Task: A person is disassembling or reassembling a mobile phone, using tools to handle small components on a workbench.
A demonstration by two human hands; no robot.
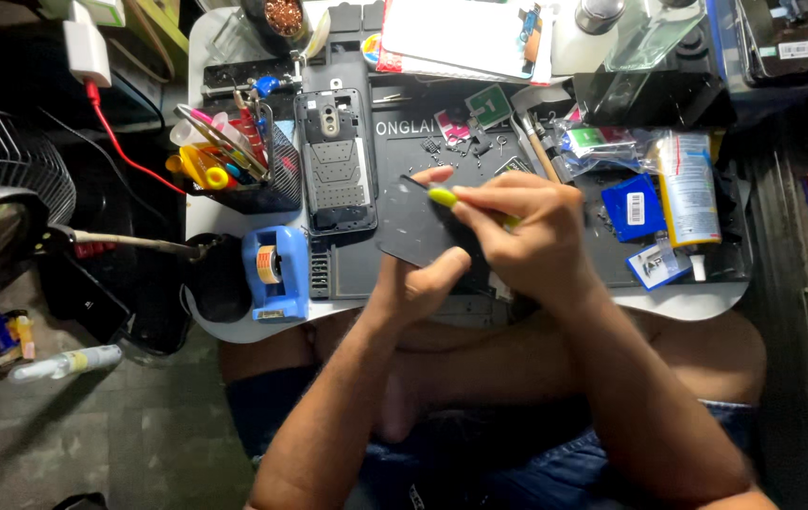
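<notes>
Gripping one dark phone panel [418,227], the left hand [413,279] pinches its lower edge. The right hand [517,231] pinches one yellow-handled tool [444,197] against it. One opened phone [335,161] lies just beside, near one blue tape dispenser [275,274].

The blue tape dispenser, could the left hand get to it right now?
Probably not at once: the left hand holds a dark panel. The blue tape dispenser sits close to its left, with nothing between them.

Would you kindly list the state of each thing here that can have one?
Phone: back cover off, insides exposed, lying flat on the mat.
Dark panel: held up off the mat by the left hand.
Yellow-tipped tool: gripped in the right hand, tip on the panel.
Tape dispenser: loaded, standing.
Glue tube: lying flat.
</notes>
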